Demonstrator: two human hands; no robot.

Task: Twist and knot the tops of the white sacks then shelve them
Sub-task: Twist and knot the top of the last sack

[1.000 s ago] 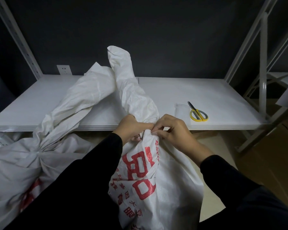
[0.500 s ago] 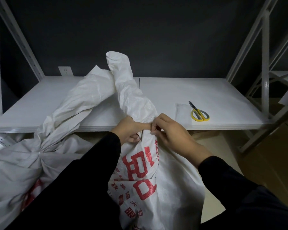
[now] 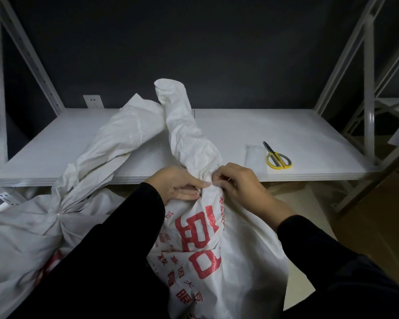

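Observation:
A white sack with red print (image 3: pixel 217 249) stands in front of me below the shelf edge. Its twisted top (image 3: pixel 182 130) rises upright over the white shelf (image 3: pixel 286 134). My left hand (image 3: pixel 177 185) grips the sack's neck from the left, thumb pointing right. My right hand (image 3: pixel 237 183) pinches the gathered fabric at the neck from the right, and the two hands' fingertips meet there. A second white sack (image 3: pixel 28 226) lies at the left with its neck bunched tight, its long top (image 3: pixel 120 139) draped onto the shelf.
Yellow-handled scissors (image 3: pixel 278 158) lie on the shelf's right front beside a small white packet (image 3: pixel 255 157). White metal uprights (image 3: pixel 369 88) frame the shelf on both sides. A wall socket (image 3: pixel 92 101) sits at the back left. Brown flooring (image 3: pixel 378 226) shows at the right.
The twisted top has sunk a little and leans less. Both hands have stayed at the neck, with the right hand's fingers shifting their pinch on the fabric.

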